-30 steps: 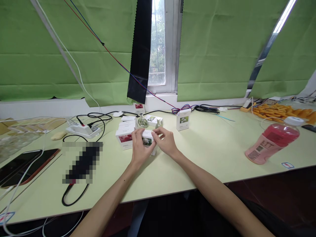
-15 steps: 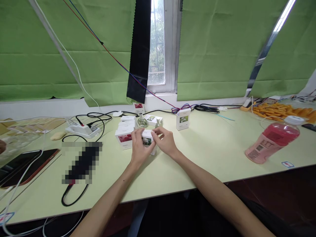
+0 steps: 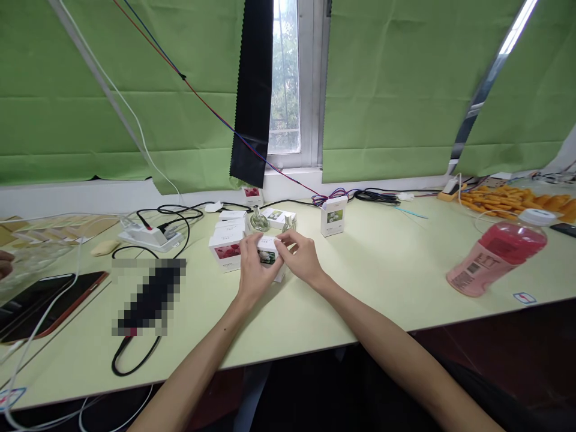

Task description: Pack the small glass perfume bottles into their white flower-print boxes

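A small white box (image 3: pixel 267 257) with a flower picture stands between my two hands near the middle of the table. My left hand (image 3: pixel 255 269) is closed round its left side, thumb across the front. At the box's upper right corner, the fingers of my right hand (image 3: pixel 302 258) pinch its edge. White boxes with red pictures (image 3: pixel 227 251) stand in a row just left of my left hand. Behind my hands are a clear glass bottle (image 3: pixel 259 221), a second glass bottle (image 3: pixel 289 223) partly hidden by my right fingers, and a white box lying flat (image 3: pixel 279 217).
Another white box (image 3: pixel 332 218) stands upright to the right. A pink drink bottle (image 3: pixel 497 252) stands farther right. Phones (image 3: pixel 49 303), a power strip (image 3: pixel 150 236) and cables lie left. Another person's hand (image 3: pixel 5 264) shows at the left edge. Orange items (image 3: pixel 517 201) lie back right.
My hands and the box between them stay almost in place. The view has shifted very slightly, and the other person's hand at the left edge has moved a little.
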### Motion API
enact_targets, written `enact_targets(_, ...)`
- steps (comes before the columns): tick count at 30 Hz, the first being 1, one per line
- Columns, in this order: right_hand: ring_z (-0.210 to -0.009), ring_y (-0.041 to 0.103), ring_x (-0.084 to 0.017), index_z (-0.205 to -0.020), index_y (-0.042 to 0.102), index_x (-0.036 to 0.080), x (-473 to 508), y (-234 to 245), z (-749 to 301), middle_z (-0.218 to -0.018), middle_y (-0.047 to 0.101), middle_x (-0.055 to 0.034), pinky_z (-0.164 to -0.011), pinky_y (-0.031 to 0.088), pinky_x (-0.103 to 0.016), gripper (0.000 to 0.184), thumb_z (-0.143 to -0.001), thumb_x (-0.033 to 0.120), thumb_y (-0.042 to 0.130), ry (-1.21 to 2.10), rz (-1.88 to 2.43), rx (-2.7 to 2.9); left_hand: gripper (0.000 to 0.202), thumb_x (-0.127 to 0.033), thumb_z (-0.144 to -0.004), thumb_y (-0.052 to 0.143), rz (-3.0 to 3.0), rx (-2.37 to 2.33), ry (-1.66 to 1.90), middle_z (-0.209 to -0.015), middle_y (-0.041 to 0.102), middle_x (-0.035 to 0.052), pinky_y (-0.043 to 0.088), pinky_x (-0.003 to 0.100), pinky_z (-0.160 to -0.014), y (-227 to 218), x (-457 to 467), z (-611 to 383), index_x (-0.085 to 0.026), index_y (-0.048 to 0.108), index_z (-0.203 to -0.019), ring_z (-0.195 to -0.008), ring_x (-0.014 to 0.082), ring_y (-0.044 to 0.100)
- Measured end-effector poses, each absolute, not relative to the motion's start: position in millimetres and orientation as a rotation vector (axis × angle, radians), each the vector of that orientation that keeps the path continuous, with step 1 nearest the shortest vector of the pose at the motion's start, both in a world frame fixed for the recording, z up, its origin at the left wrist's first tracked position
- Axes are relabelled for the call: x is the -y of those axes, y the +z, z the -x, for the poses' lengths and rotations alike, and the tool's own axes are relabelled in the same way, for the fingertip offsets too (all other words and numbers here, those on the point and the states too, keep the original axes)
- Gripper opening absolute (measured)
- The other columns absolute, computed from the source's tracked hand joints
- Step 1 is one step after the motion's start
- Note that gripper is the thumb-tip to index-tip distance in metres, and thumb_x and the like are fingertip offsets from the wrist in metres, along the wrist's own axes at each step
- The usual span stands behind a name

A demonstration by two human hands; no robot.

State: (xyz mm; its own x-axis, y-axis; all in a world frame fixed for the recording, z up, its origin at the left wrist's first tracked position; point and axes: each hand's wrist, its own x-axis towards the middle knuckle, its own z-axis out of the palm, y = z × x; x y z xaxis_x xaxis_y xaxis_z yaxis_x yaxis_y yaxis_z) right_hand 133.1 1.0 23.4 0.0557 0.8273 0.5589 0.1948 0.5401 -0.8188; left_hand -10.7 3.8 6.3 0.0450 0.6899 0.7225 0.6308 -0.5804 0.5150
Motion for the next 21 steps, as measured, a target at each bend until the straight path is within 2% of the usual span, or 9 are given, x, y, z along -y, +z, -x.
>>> enact_targets(21,-0.080,0.070,-0.017,-0.089,0.071,0.022,4.9,28.5,-133.3,-0.090,0.075,-0.0022,-0.064,0.055,-0.027,0.013,-0.085,0.033,0.065,0.621,0.909,1.461,0.056,-0.032,-0.080,0.072,-2.258,-1.394,1.664,-0.125,0.050,0.0128,0.047,0.048,-0.105,5.1,-3.0,10.2,-0.020,0.046,-0.128,-0.124,0.0294,0.050)
